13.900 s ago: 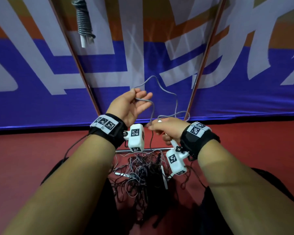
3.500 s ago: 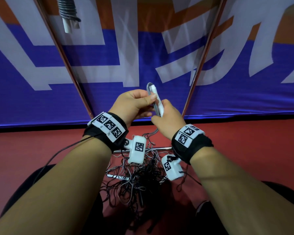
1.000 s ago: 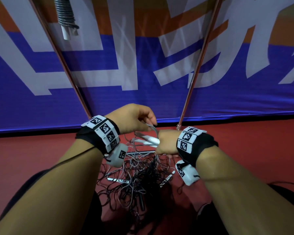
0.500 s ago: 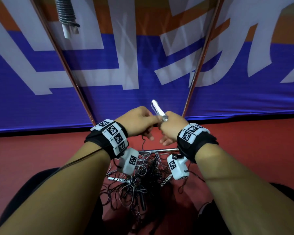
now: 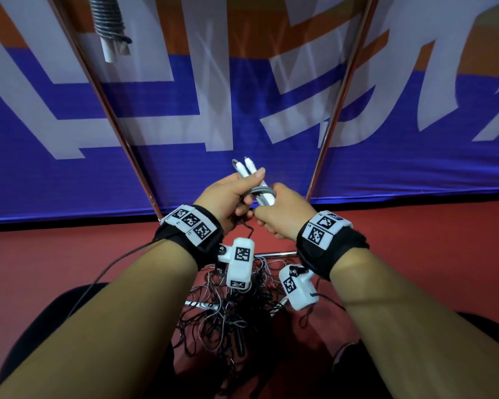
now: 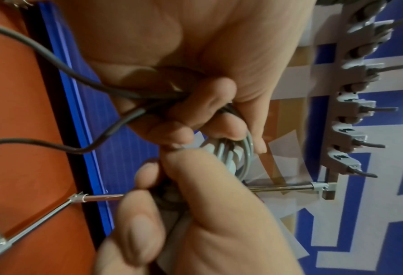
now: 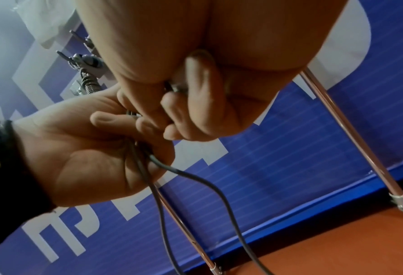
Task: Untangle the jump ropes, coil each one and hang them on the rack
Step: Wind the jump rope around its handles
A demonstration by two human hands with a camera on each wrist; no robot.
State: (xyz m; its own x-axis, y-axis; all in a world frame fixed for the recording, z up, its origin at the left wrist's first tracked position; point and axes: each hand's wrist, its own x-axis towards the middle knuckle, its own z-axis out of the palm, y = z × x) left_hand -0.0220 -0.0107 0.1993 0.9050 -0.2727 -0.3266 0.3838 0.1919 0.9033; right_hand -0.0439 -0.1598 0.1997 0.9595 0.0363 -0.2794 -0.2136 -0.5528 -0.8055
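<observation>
A grey jump rope with two white handles (image 5: pixel 249 171) is held upright in front of me, a few turns of its cord (image 5: pixel 264 192) wound across the handles. My left hand (image 5: pixel 231 194) grips the handles and the cord, thumb on top. My right hand (image 5: pixel 280 214) grips their lower end right beside it. In the left wrist view my left fingers (image 6: pixel 202 104) curl round the grey cord loops (image 6: pixel 245 154). Two strands of cord (image 7: pixel 195 178) hang down from the left hand (image 7: pixel 96 154). The tangled rope pile (image 5: pixel 231 321) lies on the floor below.
A coiled grey rope (image 5: pixel 107 21) hangs from the rack at the upper left. Two slanted rack poles (image 5: pixel 337 102) rise on either side of my hands, with a row of hooks (image 6: pixel 351 111) above. A blue banner (image 5: pixel 185 110) stands behind on the red floor (image 5: pixel 415 240).
Both hands have risen from the pile with the handles. The handles now stand more upright, side by side, with grey cord wrapped across them.
</observation>
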